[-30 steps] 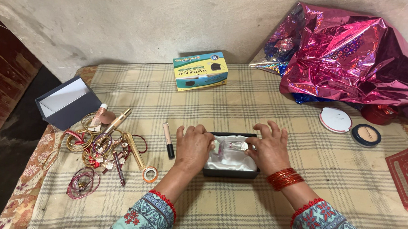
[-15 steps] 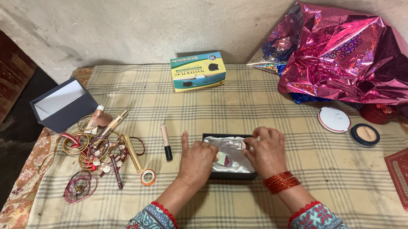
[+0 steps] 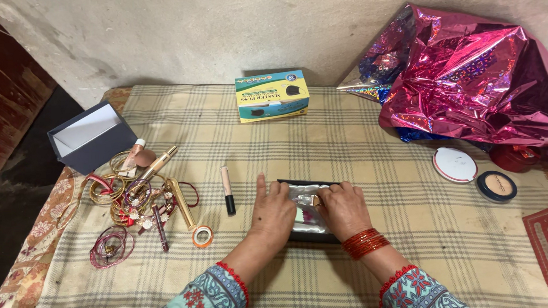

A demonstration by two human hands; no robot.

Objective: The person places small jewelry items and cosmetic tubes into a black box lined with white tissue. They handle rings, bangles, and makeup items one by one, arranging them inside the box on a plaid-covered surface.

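Left hand (image 3: 273, 213): flat, palm down, fingers straight and close together, pointing away from body; laid over left edge of shallow black rectangular box with silvery lining (image 3: 310, 236). Left forearm: bare to cuff of teal patterned sleeve with red trim.

Right hand (image 3: 345, 208): palm down over right half of same box, fingers curled inward, tips pinched together near box centre. Right wrist: stack of red bangles, just beyond box's right edge.

left hand (image 3: 272, 213) slid off silver lining onto black box (image 3: 308, 236) left edge, right hand (image 3: 345, 208) shifted inward
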